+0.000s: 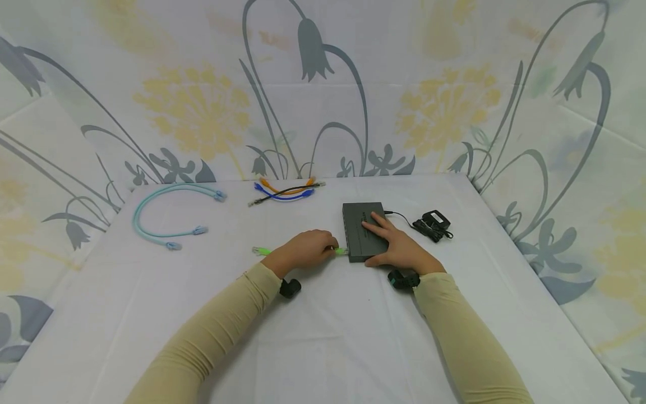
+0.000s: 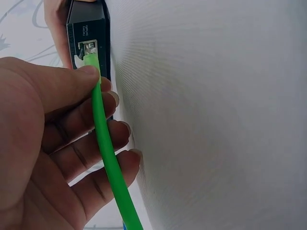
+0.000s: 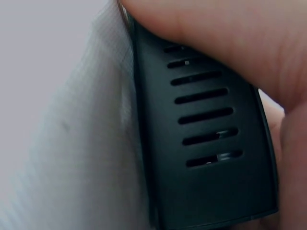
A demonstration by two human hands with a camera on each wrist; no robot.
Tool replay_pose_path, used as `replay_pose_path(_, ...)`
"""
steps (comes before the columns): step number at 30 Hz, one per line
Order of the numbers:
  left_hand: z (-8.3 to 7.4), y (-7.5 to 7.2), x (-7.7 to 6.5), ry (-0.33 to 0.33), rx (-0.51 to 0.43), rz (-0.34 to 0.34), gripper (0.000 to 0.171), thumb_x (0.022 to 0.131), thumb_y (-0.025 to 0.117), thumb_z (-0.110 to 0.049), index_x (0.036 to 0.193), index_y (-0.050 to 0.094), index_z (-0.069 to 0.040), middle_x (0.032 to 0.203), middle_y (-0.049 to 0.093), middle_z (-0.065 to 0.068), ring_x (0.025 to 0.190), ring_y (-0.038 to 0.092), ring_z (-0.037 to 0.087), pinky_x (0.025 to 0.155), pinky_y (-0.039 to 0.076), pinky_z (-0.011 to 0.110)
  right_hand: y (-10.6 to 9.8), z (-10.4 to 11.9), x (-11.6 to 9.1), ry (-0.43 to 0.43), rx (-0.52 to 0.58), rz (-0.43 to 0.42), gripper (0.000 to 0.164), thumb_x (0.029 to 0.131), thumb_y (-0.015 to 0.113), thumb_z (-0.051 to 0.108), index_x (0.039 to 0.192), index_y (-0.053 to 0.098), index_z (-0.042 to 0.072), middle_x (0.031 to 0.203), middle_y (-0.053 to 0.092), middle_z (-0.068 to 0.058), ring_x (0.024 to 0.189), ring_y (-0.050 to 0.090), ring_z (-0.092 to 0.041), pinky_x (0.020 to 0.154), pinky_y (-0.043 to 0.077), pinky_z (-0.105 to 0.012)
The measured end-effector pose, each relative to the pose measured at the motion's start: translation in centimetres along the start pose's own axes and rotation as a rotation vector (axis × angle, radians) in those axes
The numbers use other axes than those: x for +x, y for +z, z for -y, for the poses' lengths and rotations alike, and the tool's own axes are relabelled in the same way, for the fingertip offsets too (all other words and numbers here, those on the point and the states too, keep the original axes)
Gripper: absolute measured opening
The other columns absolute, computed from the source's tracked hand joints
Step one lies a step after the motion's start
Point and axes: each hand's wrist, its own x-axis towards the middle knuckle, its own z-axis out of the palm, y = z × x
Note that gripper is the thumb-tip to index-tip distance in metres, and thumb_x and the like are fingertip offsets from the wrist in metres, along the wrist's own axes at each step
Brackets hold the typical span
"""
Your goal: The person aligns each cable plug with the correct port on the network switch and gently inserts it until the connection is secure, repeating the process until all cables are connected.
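Note:
In the head view my left hand (image 1: 309, 248) pinches a green Ethernet cable (image 1: 261, 251) near one plug. The left wrist view shows thumb and fingers on the green boot, its clear plug right at a port (image 2: 90, 48) in the dark network switch (image 1: 357, 235). The cable's other end lies to the left of the hand. My right hand (image 1: 405, 249) holds the switch from the right, fingers spread over the top. Its thumb (image 3: 206, 24) presses along the vented side in the right wrist view. The palm hides part of the switch.
A black power adapter (image 1: 435, 223) with bundled cord lies right of the switch, its lead running to it. Behind are orange (image 1: 290, 191), blue (image 1: 282, 199) and black (image 1: 262, 200) cables. Light-blue cables (image 1: 138, 216) curve at the left. A patterned cloth backdrop (image 1: 323, 112) borders the table.

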Motion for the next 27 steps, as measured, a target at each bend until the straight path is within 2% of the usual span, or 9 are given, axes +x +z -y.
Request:
replay_pose_path(10,0.13,0.28,0.11,0.039,-0.026,-0.030,0.021,0.100,0.052,-0.013,0.110,0.069,-0.007,0.108,0.068,0.006,0.102,0.063,0.019,0.093,0.051,0.034,-0.10,0.25,0.07,0.014,0.024,0.006,0.103,0.068,0.083,0.053,0.153,0.027,0.035,0.165,0.002,0.006,0.150,0.006,-0.037,0.112,0.026,-0.064)
replay_pose_path(27,-0.02,0.40,0.59,0.037,-0.026,-0.023,0.023,0.100,0.051,-0.011,0.114,0.068,-0.006,0.112,0.067,0.007,0.105,0.063,0.020,0.094,0.050,0.034,-0.05,0.27,0.07,0.028,0.043,0.004,0.103,0.067,0.084,0.052,0.152,0.028,0.034,0.164,0.004,0.008,0.151,0.006,-0.037,0.112,0.025,-0.064)
